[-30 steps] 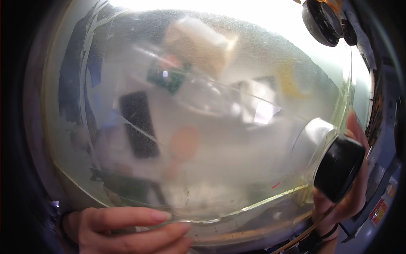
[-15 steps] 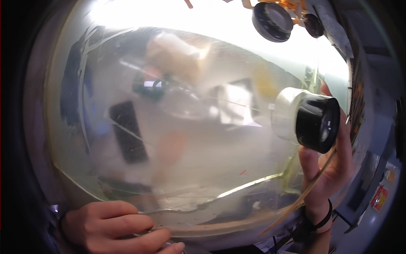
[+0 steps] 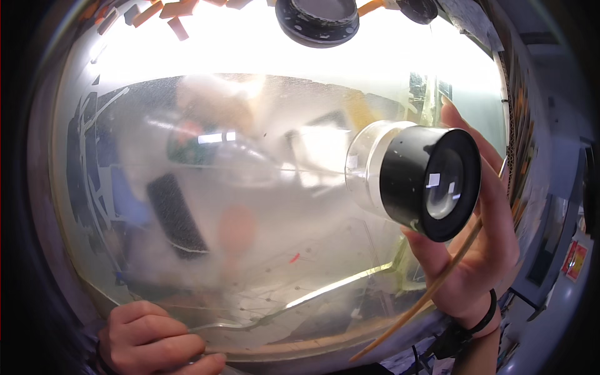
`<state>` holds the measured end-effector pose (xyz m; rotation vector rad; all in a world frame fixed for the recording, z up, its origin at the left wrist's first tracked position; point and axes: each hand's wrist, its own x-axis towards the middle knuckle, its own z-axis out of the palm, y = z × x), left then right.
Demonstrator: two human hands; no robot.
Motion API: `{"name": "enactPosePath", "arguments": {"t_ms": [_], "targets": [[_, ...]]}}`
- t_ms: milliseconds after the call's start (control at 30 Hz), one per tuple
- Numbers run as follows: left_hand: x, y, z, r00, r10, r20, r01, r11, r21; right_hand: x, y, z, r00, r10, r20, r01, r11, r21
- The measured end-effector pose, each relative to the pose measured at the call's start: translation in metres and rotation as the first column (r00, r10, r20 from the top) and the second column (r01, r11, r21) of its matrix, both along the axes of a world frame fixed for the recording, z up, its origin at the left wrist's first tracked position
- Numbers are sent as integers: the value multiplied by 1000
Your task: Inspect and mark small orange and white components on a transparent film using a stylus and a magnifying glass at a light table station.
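Observation:
My right hand [image 3: 478,269] is closed round a magnifying loupe [image 3: 400,172], with a black ring and a clear cylindrical base. The loupe is tilted over the right part of a glossy, see-through pane [image 3: 325,244]. A thin brown stick [image 3: 415,303] also passes through that hand, sloping down to the left. At the lower left, my left hand [image 3: 150,340] rests with curled fingers at the pane's near edge. Its fingertips are partly hidden by the frame's lower edge, so what it holds, if anything, does not show.
A black-rimmed round lens [image 3: 319,22] stands at the far edge, beside several small orange and grey blocks [image 3: 181,7]. Light glares across the pane's far part. Blurred shapes show in the pane, among them a dark rectangle [image 3: 175,215]. A cardboard edge [image 3: 511,119] borders the right.
The loupe appears larger and further left, with more of its lens facing me. My left hand sits further left and slightly lower. The whole view has shifted, bringing the small blocks into sight.

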<state>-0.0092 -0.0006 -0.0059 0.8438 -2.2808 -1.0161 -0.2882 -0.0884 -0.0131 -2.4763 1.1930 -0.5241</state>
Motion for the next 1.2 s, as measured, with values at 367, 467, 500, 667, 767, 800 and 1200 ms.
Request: {"name": "enactPosePath", "arguments": {"t_ms": [367, 467, 500, 667, 767, 800, 1200], "targets": [[2, -4, 2, 1000, 9, 29, -9, 1000, 2, 1, 8, -4, 984, -140, 106, 141, 990, -4], [3, -5, 1, 1000, 9, 29, -9, 1000, 2, 1, 7, -7, 978, -145, 150, 144, 989, 14], [3, -5, 1, 999, 8, 33, -8, 1000, 4, 1, 7, -8, 974, -144, 172, 142, 990, 21], [4, -6, 0, 1000, -12, 17, 12, 1000, -3, 2, 8, -11, 967, -161, 197, 161, 987, 16], [5, -6, 0, 1000, 4, 11, -3, 1000, -10, 3, 8, -8, 970, -186, 159, 184, 983, 23], [6, -6, 0, 1000, 6, 15, -5, 1000, -9, 3, 8, -7, 973, -186, 138, 185, 983, 21], [7, -3, 4, 999, -1, 35, 0, 1000, 21, 4, 5, -5, 982, -174, 75, 173, 985, 19]]}}
